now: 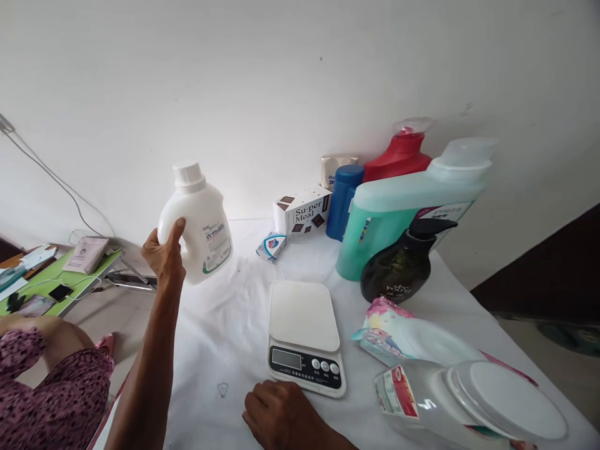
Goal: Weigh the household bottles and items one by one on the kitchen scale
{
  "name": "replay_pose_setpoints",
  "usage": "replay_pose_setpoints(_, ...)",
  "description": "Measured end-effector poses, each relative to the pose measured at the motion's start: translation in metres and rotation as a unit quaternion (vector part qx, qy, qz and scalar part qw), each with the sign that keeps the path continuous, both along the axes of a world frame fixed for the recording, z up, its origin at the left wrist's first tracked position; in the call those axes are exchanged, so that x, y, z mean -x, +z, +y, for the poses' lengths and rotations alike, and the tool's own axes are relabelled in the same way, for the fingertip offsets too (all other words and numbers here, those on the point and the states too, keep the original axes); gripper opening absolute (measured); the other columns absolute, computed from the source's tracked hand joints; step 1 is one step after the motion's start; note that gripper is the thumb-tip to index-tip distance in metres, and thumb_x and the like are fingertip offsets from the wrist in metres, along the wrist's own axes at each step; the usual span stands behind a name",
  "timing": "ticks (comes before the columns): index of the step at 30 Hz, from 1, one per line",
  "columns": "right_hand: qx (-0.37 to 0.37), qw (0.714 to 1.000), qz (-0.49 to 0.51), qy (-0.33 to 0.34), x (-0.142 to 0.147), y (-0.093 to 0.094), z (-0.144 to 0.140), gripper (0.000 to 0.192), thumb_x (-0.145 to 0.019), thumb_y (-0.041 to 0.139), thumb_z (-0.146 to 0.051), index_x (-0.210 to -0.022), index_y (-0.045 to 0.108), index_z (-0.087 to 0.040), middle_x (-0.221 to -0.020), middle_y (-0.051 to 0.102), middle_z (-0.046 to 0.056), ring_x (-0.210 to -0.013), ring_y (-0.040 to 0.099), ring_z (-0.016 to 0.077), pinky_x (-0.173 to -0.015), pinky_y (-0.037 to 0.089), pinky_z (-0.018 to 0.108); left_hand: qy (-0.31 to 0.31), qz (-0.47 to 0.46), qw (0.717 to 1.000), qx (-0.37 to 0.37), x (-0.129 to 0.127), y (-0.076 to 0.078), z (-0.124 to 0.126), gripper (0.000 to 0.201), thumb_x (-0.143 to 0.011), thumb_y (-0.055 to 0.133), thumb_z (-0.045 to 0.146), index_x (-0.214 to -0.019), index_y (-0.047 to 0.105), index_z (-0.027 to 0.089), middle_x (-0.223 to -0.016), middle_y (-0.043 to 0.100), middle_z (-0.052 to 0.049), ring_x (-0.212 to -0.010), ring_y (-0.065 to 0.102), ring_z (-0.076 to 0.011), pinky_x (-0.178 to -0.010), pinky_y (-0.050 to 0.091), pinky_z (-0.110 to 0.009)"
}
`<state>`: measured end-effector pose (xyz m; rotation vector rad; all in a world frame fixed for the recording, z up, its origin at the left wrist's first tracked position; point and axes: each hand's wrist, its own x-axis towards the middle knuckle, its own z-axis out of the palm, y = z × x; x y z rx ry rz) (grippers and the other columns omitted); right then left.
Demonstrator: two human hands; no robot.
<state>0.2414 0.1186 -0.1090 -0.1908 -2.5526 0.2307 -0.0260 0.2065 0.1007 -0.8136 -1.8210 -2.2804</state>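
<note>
My left hand (169, 253) is wrapped round the handle of a white laundry detergent bottle (206, 225). The bottle has a white cap and a printed label, and is held up at the left part of the table. Fingers curled in, my right hand (281, 412) rests on the white cloth just in front of a kitchen scale (304, 315); nothing shows in it. The scale's white platform carries nothing, and its dark panel has a display and round buttons. Behind it lie a small blue-and-white box (271, 247) and a white "Super Meal" box (302, 212).
At the right stand a blue bottle (344, 200), a red bottle (398, 156), a large green bottle (389, 212) and a dark pump bottle (398, 269). Nearer are a tissue pack (384, 331) and a clear jar (435, 400). A person (51, 387) sits by a green table (87, 287).
</note>
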Motion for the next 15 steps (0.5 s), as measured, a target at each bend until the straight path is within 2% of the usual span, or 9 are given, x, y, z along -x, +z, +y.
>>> replay_pose_setpoints(3,-0.009,1.0,0.028,-0.006,0.003,-0.004,0.001,0.022,-0.091,0.064,-0.019,-0.075,0.05,-0.022,-0.066,0.058,-0.001,-0.053,0.049,0.0139,-0.052,0.017,0.032,0.033,0.008,0.999,0.013,0.032,-0.013,0.022,0.052,-0.064,0.088,0.057,-0.061,0.052,0.02,-0.054,0.041,0.007,-0.053,0.035,-0.0086,-0.05,0.03,-0.026)
replay_pose_setpoints(7,-0.01,0.993,0.111,-0.027,0.007,-0.006,0.002,0.024,-0.091,0.058,-0.013,-0.072,0.047,-0.024,-0.061,0.054,-0.002,-0.05,0.045,0.0138,-0.051,0.016,0.035,0.037,-0.034,0.999,0.005,0.062,-0.034,0.051,0.055,-0.062,0.087,0.059,-0.058,0.047,0.022,-0.052,0.038,0.007,-0.051,0.034,-0.0086,-0.048,0.027,-0.026)
replay_pose_setpoints(11,-0.007,0.989,0.142,-0.043,0.009,-0.002,0.002,0.026,-0.089,0.054,-0.009,-0.069,0.046,-0.024,-0.058,0.051,-0.003,-0.048,0.044,0.0137,-0.05,0.017,0.036,0.005,-0.043,0.999,-0.011,0.081,-0.05,0.08,0.056,-0.066,0.084,0.062,-0.06,0.046,0.022,-0.053,0.036,0.007,-0.051,0.03,-0.008,-0.049,0.027,-0.026)
replay_pose_setpoints(15,0.002,0.989,0.136,-0.049,0.009,0.001,0.003,0.026,-0.087,0.052,-0.007,-0.067,0.047,-0.024,-0.057,0.051,-0.003,-0.048,0.045,0.0136,-0.048,0.018,0.036,-0.019,-0.027,0.999,-0.028,0.09,-0.056,0.106,0.057,-0.069,0.082,0.066,-0.064,0.046,0.022,-0.056,0.038,0.007,-0.054,0.032,-0.0085,-0.052,0.03,-0.026)
